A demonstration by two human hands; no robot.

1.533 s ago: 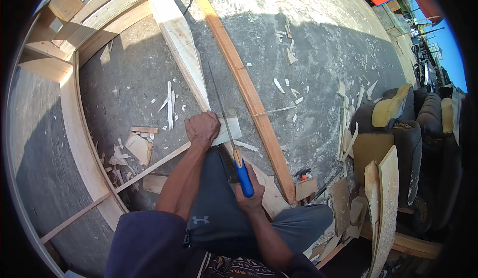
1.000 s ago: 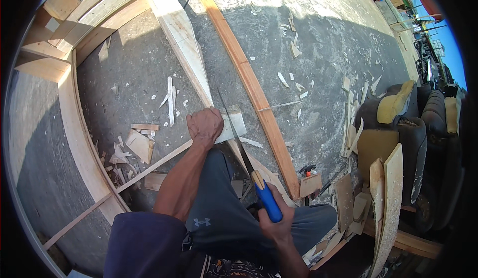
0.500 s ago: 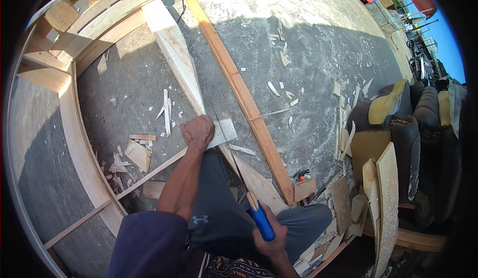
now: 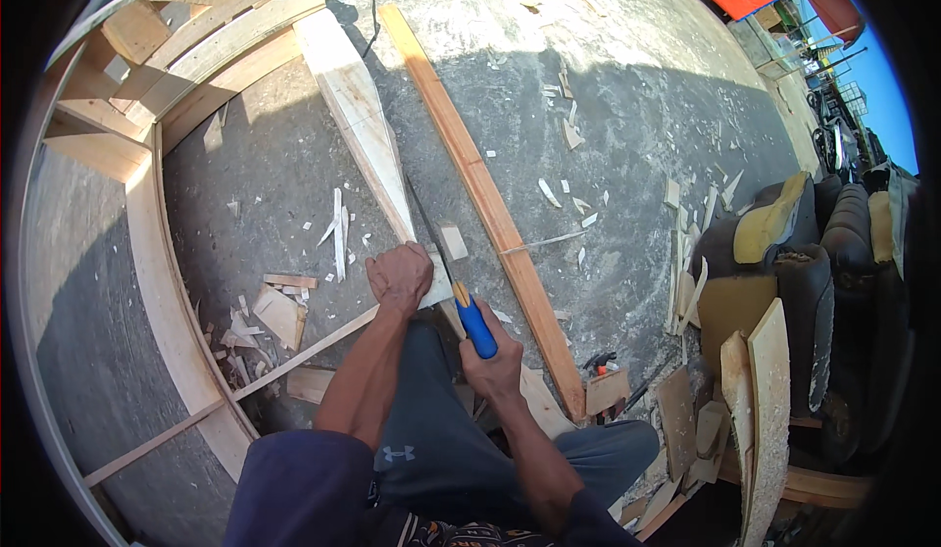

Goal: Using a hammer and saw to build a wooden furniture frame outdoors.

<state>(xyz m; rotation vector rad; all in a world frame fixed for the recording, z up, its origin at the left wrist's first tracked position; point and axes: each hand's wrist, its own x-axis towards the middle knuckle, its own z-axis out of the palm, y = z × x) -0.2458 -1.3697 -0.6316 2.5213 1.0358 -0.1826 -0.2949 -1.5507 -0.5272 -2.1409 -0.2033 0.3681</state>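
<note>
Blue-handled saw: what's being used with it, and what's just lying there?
In use:
blue-handled metal saw, in right hand
flat pale wooden piece, at left hand

Seemingly just lying there:
long orange-brown wooden beam
thin white wood splinters

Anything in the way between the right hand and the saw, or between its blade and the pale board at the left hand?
Nothing visible. The right hand grips the saw directly, and its blade runs close along the pale board at the left hand; contact is unclear.
</note>
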